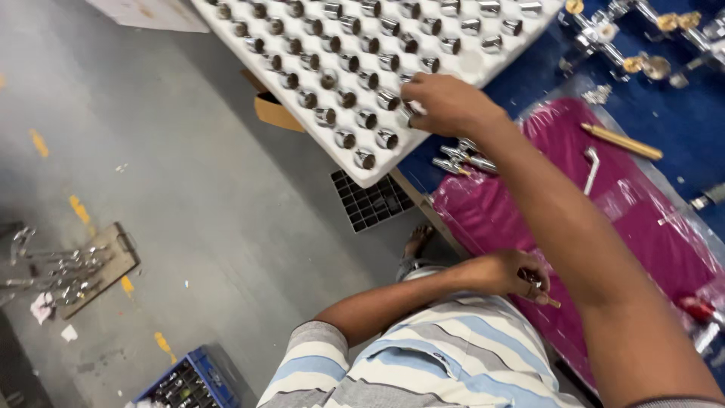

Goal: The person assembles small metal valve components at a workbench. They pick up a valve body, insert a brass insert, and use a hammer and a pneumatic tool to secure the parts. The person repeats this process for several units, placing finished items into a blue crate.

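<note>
My right hand [447, 103] reaches out over the near corner of a white foam tray [468, 64] filled with rows of chrome caps [346, 139]. Its fingers are curled down and pinch one cap at the tray's edge. Closer to my body, my left hand [513, 273] hovers over a magenta plastic sheet [649, 227] and pinches a small metal fitting with a brass tip [545, 295]. A few chrome fittings [462, 157] lie just below my right hand, at the edge of the sheet.
On the sheet lie a brass rod [621, 141] and a bent metal key [591, 168]. Chrome and brass tap parts [642, 38] cover the blue table top. On the grey floor are a black grid tray [371, 201], a blue crate [189, 381] and a board with metal parts [75, 268].
</note>
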The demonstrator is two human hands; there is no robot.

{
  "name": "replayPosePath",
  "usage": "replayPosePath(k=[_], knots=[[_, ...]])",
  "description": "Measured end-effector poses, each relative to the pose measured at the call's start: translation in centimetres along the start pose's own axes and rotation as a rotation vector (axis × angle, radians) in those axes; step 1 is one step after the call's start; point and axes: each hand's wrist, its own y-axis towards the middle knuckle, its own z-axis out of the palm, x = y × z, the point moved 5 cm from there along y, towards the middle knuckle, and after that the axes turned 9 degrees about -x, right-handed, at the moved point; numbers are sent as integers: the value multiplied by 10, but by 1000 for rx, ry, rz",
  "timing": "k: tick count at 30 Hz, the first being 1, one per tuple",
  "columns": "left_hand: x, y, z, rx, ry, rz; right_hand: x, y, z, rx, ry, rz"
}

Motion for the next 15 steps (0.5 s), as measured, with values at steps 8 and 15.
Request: replayPosePath(k=[8, 15], knots=[[48, -10, -4, -192, -231, -404, -84, -200, -86, -647, 891, 173], [72, 25, 35, -271, -444, -202, -145, -500, 76, -1182, 1596, 482]])
